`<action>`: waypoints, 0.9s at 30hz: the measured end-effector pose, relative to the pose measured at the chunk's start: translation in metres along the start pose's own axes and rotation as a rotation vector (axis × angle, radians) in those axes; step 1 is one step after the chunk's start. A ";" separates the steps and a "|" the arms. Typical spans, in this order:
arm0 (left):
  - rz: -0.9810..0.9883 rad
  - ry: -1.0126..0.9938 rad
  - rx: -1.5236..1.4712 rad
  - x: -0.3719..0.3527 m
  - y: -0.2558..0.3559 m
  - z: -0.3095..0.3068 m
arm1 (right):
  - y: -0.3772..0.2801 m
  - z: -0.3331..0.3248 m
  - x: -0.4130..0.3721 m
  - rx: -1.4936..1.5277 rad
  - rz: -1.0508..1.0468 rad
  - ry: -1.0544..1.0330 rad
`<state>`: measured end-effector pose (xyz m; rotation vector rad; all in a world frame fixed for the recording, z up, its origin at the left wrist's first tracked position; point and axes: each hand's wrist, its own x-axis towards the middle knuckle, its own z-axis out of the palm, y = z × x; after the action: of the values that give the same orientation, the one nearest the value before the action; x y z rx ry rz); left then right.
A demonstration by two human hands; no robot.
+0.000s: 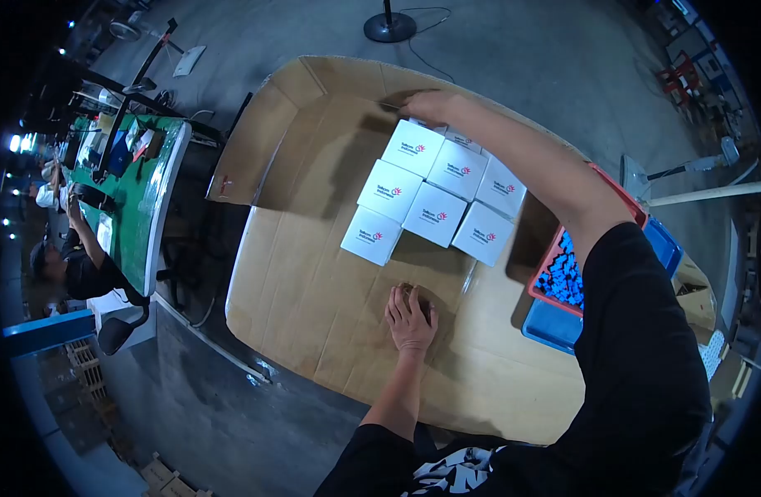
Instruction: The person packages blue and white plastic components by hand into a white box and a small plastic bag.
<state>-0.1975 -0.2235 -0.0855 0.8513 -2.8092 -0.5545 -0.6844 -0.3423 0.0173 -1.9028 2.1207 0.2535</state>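
Note:
Small white boxes (434,215) with a red-and-dark printed logo stand close together in several rows on a cardboard sheet (297,282). My left hand (411,319) lies on the cardboard on the near side of the boxes, fingers spread, holding nothing. Across the group stretches my right arm, partly covering the boxes at the right. At the far edge of the rows is my right hand (430,106), by the farthest boxes. Its fingertips are hidden, so whether it grips a box does not show.
A red crate (554,257) of small blue pieces sits on a blue tray (554,325) at the right. Raised cardboard walls border the far side. At the left, another person (90,265) sits by a green-topped table (152,190). A black stand base (389,27) is on the floor beyond.

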 end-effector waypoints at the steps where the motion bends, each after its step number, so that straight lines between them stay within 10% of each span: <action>1: -0.003 -0.002 -0.003 -0.001 0.000 0.001 | -0.004 -0.012 0.001 0.020 0.055 -0.112; 9: 0.000 0.020 0.024 0.000 0.001 0.002 | -0.001 -0.011 0.021 -0.161 0.131 -0.240; 27: 0.075 0.120 0.024 -0.003 0.009 -0.008 | -0.014 -0.093 -0.145 -0.129 0.157 0.321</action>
<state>-0.1974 -0.2178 -0.0747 0.7529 -2.7312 -0.4434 -0.6656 -0.2362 0.1529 -1.9597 2.5244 0.1250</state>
